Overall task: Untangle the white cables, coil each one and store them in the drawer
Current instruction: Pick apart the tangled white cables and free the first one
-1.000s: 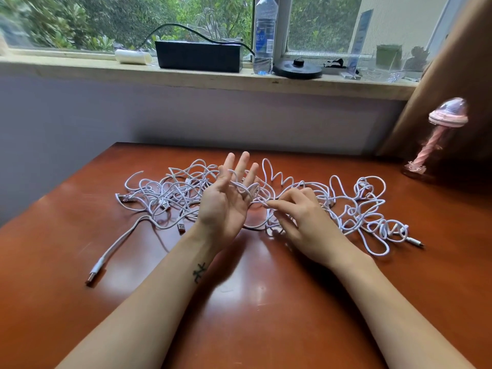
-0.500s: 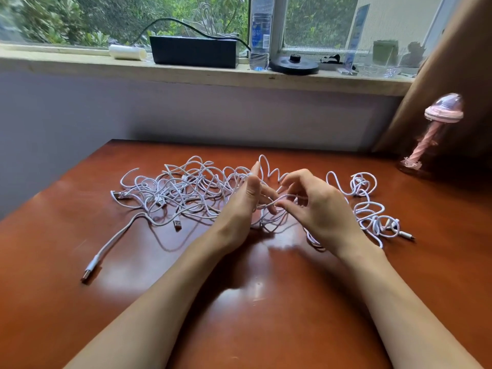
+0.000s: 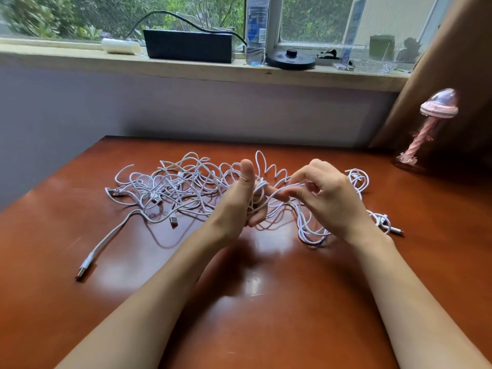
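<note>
Reddish-brown and glossy, the tabletop (image 3: 266, 302) was set below a windowsill (image 3: 66, 58), and the white cables (image 3: 173, 187) were spread across its middle in one tangle, none yet coiled. Over the preceding second the left hand (image 3: 237, 206) had been turned from an open, palm-up spread to an edge-on pose with the thumb upright. Its grip was now closed round a bunch of strands at the tangle's centre. The right hand (image 3: 330, 201), just beside it, had been raised off the surface, its grip narrowed to a pinch of thumb and forefinger on a single strand drawn between the two hands. From this it was judged that one cable was being singled out, so the untangling was only at its start; no drawer was in view. One USB plug (image 3: 84, 270) lay apart at the near left. On the water bottle (image 3: 257, 27) on the sill a blue label with pale characters was seen, but it could not be read; no other writing was made out.
</note>
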A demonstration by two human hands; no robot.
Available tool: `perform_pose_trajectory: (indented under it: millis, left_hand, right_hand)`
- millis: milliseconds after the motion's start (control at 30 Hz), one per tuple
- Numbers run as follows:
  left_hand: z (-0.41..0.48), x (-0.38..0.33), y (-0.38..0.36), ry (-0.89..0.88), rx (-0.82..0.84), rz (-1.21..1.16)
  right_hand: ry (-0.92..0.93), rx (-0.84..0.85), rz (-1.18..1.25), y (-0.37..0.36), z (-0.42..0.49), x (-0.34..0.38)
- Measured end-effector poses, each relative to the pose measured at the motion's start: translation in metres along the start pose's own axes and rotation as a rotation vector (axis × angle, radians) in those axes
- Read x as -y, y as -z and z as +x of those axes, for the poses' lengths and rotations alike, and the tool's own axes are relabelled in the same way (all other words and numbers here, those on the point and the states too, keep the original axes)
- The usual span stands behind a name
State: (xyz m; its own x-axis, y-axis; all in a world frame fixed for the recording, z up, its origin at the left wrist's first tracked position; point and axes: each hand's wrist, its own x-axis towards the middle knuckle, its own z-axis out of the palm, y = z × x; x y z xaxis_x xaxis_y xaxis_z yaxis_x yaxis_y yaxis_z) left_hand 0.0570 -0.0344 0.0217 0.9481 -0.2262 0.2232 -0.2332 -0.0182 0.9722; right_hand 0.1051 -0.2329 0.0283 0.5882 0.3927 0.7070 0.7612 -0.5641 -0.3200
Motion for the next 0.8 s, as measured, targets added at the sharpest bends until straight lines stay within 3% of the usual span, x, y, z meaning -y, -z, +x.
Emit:
perform_pose_trajectory:
  millis: [233, 533, 800]
  left_hand:
    - [-0.001, -0.008, 0.005, -0.004, -0.062, -0.094]
    - [-0.010, -0.012, -0.007, 0.124, 0.230, -0.317]
    - [-0.002, -0.015, -0.006, 0.041, 0.066, -0.617]
  right_hand:
    - [-0.087, -0.034, 0.048, 0.005, 0.000, -0.012]
    - [-0.183, -0.042, 0.101, -0.002, -0.003, -0.010]
    - [-0.167, 0.202, 0.021, -0.019, -0.008, 0.003]
